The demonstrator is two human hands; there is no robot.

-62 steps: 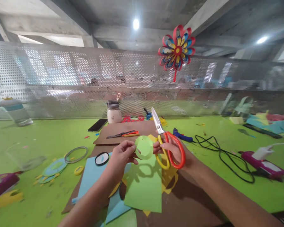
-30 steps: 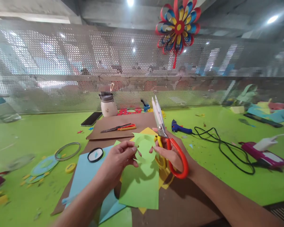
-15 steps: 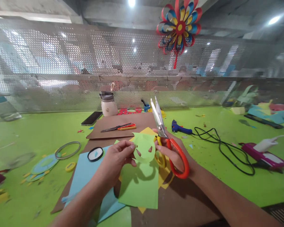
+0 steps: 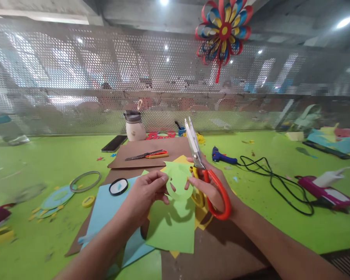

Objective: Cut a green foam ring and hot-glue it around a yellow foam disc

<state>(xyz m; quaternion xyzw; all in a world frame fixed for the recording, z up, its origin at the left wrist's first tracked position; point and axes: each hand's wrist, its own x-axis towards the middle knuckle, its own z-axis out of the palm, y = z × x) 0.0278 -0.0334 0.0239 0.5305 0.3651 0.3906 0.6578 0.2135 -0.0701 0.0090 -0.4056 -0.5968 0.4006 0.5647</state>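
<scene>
A round green paper piece (image 4: 179, 175) is being held up between the two hands, just above a green sheet (image 4: 170, 235) onto which its shadow is being cast. Its left edge is being pinched between the thumb and fingers of the left hand (image 4: 151, 190), while its right edge is being steadied by the fingertips of the right hand (image 4: 211, 190); the paper is presumably being gripped at both sides so that it is kept flat. Large scissors (image 4: 197, 156) are also being grasped in the right hand, blades up and slightly parted, perhaps so that the fingertips are being left free; which fingers are being passed through the loops cannot be told. The green sheet is being overlapped with yellow paper (image 4: 201, 221) and a blue sheet (image 4: 105, 214), on which a black-rimmed disc (image 4: 118, 187) is being borne, possibly as a weight. The green table (image 4: 280, 217) is being partly covered by brown board (image 4: 216, 252), and a glue gun (image 4: 224, 156) is being kept to the right. Beyond, the bench is being bounded by a perforated screen (image 4: 90, 77), before which a paper flower (image 4: 224, 31) is being displayed under ceiling lights.
</scene>
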